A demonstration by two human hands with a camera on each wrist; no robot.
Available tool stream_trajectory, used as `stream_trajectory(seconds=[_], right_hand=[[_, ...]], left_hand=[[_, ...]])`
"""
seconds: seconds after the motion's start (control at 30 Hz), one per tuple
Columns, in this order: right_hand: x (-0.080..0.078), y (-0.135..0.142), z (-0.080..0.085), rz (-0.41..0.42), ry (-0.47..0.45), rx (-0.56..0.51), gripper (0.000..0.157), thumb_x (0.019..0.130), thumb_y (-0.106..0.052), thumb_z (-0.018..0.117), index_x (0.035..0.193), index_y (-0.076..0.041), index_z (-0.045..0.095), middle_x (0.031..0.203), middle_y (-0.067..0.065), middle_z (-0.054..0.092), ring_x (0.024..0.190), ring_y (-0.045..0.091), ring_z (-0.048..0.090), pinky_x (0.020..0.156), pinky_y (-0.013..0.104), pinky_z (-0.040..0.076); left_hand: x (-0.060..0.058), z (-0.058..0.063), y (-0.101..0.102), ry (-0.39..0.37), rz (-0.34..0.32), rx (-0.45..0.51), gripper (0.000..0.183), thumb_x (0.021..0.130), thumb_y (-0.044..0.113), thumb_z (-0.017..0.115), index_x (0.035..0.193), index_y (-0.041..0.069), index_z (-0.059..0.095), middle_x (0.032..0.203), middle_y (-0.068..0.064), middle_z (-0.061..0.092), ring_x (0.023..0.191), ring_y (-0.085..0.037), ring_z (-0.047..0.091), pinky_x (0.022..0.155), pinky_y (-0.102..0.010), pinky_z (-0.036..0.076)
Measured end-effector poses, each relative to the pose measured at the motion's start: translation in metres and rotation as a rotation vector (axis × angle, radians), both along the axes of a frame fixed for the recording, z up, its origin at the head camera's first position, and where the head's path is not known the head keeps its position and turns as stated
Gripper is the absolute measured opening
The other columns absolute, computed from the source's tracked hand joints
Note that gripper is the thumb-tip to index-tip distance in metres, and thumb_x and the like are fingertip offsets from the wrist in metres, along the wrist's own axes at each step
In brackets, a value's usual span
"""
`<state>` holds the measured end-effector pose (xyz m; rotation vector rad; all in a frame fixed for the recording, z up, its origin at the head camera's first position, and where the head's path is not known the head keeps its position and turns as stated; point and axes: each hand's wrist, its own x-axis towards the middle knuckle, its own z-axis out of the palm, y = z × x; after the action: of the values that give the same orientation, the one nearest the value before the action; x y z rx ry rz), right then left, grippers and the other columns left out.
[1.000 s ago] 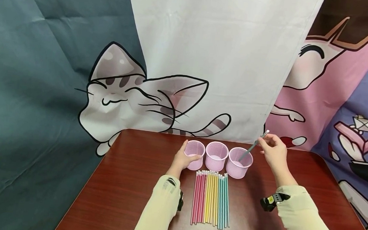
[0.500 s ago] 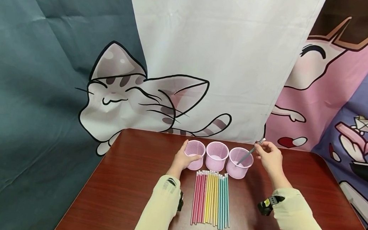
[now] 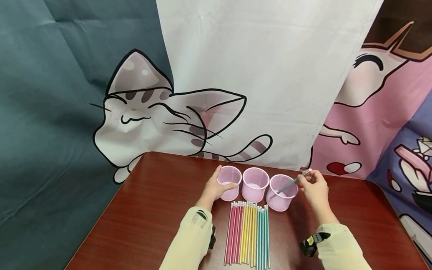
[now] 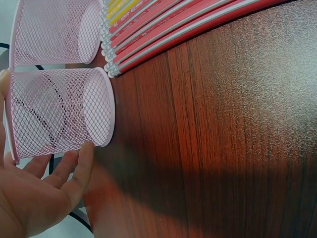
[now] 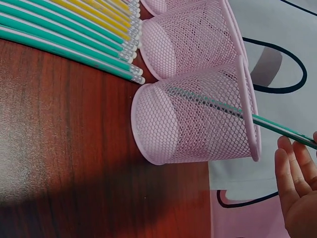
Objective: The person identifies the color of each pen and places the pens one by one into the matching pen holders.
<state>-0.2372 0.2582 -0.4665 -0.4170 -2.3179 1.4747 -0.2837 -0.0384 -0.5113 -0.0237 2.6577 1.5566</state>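
Three pink mesh pencil cups stand in a row. My left hand holds the left cup, its thumb and fingers spread around the side; in the left wrist view several fingertips lie along the mesh wall. My right hand pinches a green pencil near its eraser end. That pencil slants down into the right cup, and its lower part shows through the mesh in the right wrist view. The middle cup stands between the other two, untouched.
In front of the cups lie pink pencils, yellow pencils and green pencils, side by side with erasers toward the cups. A cartoon-printed cloth hangs behind the brown wooden table.
My right hand has moved down and slightly left toward the right cup, and the green pencil has tilted flatter and reaches further into it. My left hand stays on the left cup.
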Motion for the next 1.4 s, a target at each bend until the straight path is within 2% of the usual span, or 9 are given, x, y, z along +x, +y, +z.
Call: stream_trajectory(seconds=[0.1, 0.33, 0.57, 0.8, 1.03, 1.4], right_hand=[[0.001, -0.001, -0.001, 0.002, -0.001, -0.004, 0.023, 0.088, -0.013, 0.062, 0.101, -0.001, 0.049, 0.081, 0.001, 0.058, 0.065, 0.007, 0.061, 0.053, 0.015, 0.049], [0.0, 0.0, -0.007, 0.007, 0.0, -0.028, 0.023, 0.087, -0.011, 0.062, 0.103, -0.002, 0.048, 0.077, -0.003, 0.058, 0.063, 0.007, 0.061, 0.054, 0.017, 0.05], [0.001, 0.002, -0.013, 0.011, -0.02, -0.062, 0.023, 0.089, -0.015, 0.061, 0.103, -0.002, 0.048, 0.076, -0.007, 0.056, 0.062, 0.0, 0.059, 0.059, 0.022, 0.053], [0.001, 0.005, -0.015, 0.004, -0.006, -0.106, 0.023, 0.089, -0.015, 0.061, 0.102, -0.001, 0.049, 0.073, -0.009, 0.055, 0.062, 0.004, 0.062, 0.056, 0.017, 0.051], [0.001, 0.007, -0.013, -0.026, -0.041, -0.096, 0.026, 0.089, -0.021, 0.061, 0.103, -0.001, 0.051, 0.072, -0.013, 0.054, 0.06, -0.002, 0.056, 0.057, 0.016, 0.05], [-0.001, 0.008, -0.015, -0.044, -0.041, -0.122, 0.026, 0.089, -0.022, 0.061, 0.104, -0.002, 0.051, 0.068, -0.019, 0.054, 0.059, -0.002, 0.056, 0.055, 0.016, 0.05]], left_hand=[[0.002, 0.0, 0.0, 0.007, -0.002, 0.015, 0.096, 0.067, 0.029, 0.083, 0.146, 0.017, 0.028, 0.132, -0.021, 0.047, 0.114, -0.036, 0.049, 0.095, -0.047, 0.039], [0.001, -0.001, 0.0, 0.007, -0.003, 0.017, 0.097, 0.067, 0.029, 0.083, 0.146, 0.018, 0.028, 0.133, -0.021, 0.047, 0.114, -0.037, 0.049, 0.095, -0.047, 0.039], [0.002, -0.002, 0.0, -0.001, 0.002, 0.008, 0.097, 0.067, 0.031, 0.083, 0.146, 0.02, 0.029, 0.134, -0.021, 0.046, 0.115, -0.037, 0.048, 0.095, -0.049, 0.038], [0.001, -0.004, 0.0, 0.007, 0.002, 0.014, 0.097, 0.066, 0.03, 0.083, 0.145, 0.019, 0.029, 0.133, -0.019, 0.047, 0.113, -0.035, 0.049, 0.095, -0.048, 0.039], [0.0, -0.003, 0.0, 0.01, 0.002, 0.01, 0.096, 0.067, 0.031, 0.083, 0.146, 0.02, 0.029, 0.134, -0.02, 0.047, 0.115, -0.036, 0.048, 0.095, -0.049, 0.038], [-0.002, -0.002, 0.0, -0.011, 0.002, 0.0, 0.097, 0.067, 0.034, 0.082, 0.146, 0.023, 0.027, 0.135, -0.018, 0.046, 0.115, -0.035, 0.047, 0.095, -0.048, 0.038]])
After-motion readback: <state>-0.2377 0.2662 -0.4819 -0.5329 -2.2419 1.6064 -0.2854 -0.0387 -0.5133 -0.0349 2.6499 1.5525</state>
